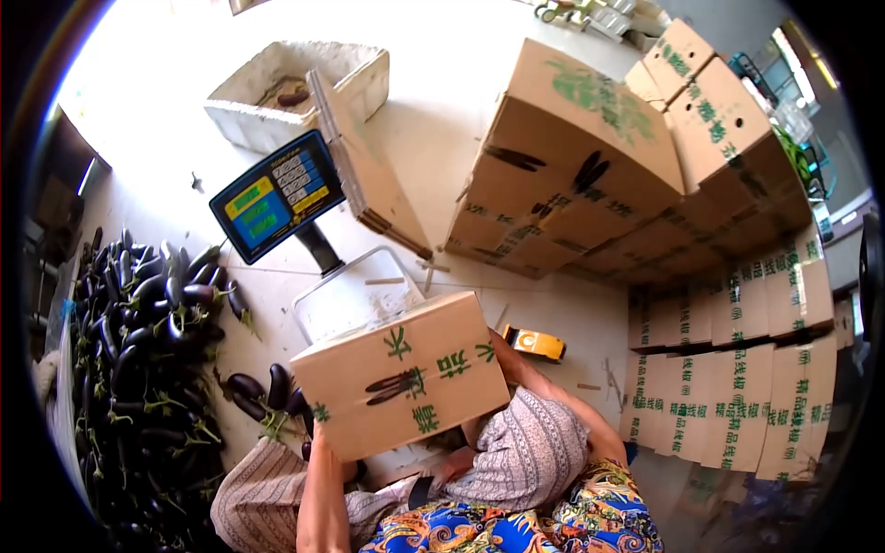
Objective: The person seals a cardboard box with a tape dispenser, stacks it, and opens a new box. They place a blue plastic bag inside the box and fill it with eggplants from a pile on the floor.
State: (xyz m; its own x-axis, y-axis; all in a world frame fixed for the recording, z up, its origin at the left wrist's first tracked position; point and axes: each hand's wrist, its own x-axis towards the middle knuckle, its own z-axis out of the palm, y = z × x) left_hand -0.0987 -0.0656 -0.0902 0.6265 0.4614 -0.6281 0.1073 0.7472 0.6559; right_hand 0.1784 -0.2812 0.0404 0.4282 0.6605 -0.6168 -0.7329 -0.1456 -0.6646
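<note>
Here both hands' grip clasps a carton (406,373) above the pale floor (442,138) beside stacked boxes (590,166).

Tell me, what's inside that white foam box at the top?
Inside the white foam box, one dark eggplant lies near the right side. A stack of flat cardboard leaning in front hides the rest of that corner.

I have only the head camera, a fisheye looking steeply down from above the carton (401,373), very near it. It faces the floor (442,120) ahead; the dark rim probably hides the edges.
</note>
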